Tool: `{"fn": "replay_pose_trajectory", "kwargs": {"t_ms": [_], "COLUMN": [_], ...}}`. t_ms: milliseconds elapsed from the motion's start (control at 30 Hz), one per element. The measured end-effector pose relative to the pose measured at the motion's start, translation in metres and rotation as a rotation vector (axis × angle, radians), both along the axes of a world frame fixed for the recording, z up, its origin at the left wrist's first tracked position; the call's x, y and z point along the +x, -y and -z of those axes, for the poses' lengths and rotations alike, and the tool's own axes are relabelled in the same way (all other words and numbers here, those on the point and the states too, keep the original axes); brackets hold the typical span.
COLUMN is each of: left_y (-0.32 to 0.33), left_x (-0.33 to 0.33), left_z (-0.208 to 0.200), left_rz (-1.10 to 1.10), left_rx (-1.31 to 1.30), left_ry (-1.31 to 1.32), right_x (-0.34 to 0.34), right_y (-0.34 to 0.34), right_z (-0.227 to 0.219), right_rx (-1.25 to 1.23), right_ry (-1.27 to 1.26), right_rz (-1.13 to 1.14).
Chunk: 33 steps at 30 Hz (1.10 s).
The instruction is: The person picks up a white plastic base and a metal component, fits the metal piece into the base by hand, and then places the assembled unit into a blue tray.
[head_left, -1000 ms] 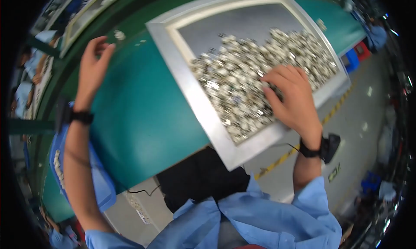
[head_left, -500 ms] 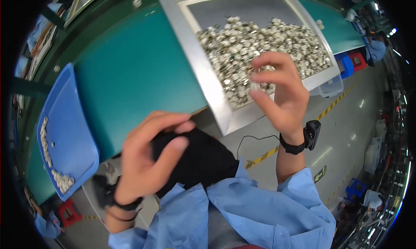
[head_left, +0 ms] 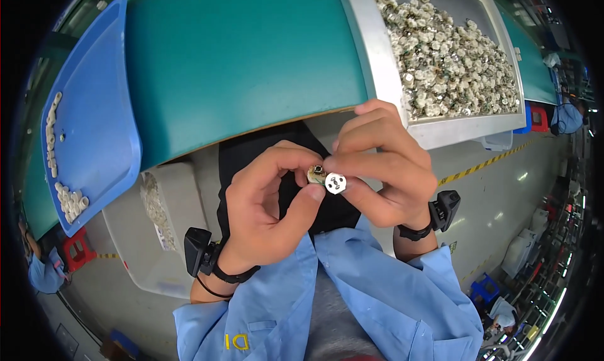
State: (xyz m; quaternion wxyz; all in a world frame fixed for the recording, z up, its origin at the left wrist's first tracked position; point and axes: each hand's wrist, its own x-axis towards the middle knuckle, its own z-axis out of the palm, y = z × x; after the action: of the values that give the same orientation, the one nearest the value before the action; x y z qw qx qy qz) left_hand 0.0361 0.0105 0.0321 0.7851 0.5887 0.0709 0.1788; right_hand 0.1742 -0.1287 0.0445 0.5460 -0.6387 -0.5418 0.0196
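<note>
Over my lap, my left hand point(head_left: 267, 200) and my right hand point(head_left: 393, 172) meet at the fingertips. My left thumb and fingers pinch a small cream-coloured part point(head_left: 317, 174) with a dark square piece on its end. Against it, a white round part point(head_left: 335, 183) with several dark holes sits between my right thumb and index finger. Whether these two are joined or only touching, I cannot tell. To the right of the green bench, a silver-framed tray point(head_left: 379, 65) holds a heap of small white-and-metal parts point(head_left: 450, 62).
A blue tray point(head_left: 100, 128) lies at the left of the green bench point(head_left: 245, 59), with white ring-like pieces point(head_left: 70, 202) along its left and near sides. Below the bench stands a translucent bin point(head_left: 126, 235) with pale material inside. Co-workers point(head_left: 47, 270) are at the far sides.
My right hand has come from over the heaped tray down to my left hand. Both hands now hold small parts between their fingertips. The view has shifted left, showing more of the blue tray.
</note>
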Motion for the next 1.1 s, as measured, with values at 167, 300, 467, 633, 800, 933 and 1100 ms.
{"fn": "replay_pose_trajectory", "kwargs": {"t_ms": [167, 300, 467, 633, 800, 933, 1100], "left_y": [-0.002, -0.006, -0.005, -0.004, -0.006, -0.004, -0.011], "left_x": [-0.010, -0.014, -0.021, -0.024, -0.027, -0.028, -0.032], "left_z": [0.007, 0.010, 0.010, 0.018, 0.027, 0.032, 0.035], "left_rz": [-0.080, -0.063, -0.071, -0.182, -0.290, -0.350, -0.367], "left_rx": [0.212, 0.103, 0.056, 0.098, 0.326, 0.315, 0.362], "left_ry": [0.041, 0.037, 0.091, 0.209, 0.300, 0.437, 0.375], "right_x": [-0.004, -0.007, -0.017, -0.036, -0.047, -0.056, -0.059], "right_y": [-0.005, -0.008, -0.017, -0.026, -0.028, -0.023, -0.029], "right_z": [-0.005, 0.001, 0.005, 0.010, 0.015, 0.017, 0.021], "right_rx": [-0.059, -0.042, -0.008, 0.048, 0.054, -0.058, -0.038], "right_ry": [0.111, 0.119, -0.017, -0.101, -0.266, -0.439, -0.257], "right_rz": [-0.103, -0.130, -0.094, -0.055, -0.074, -0.148, -0.080]}}
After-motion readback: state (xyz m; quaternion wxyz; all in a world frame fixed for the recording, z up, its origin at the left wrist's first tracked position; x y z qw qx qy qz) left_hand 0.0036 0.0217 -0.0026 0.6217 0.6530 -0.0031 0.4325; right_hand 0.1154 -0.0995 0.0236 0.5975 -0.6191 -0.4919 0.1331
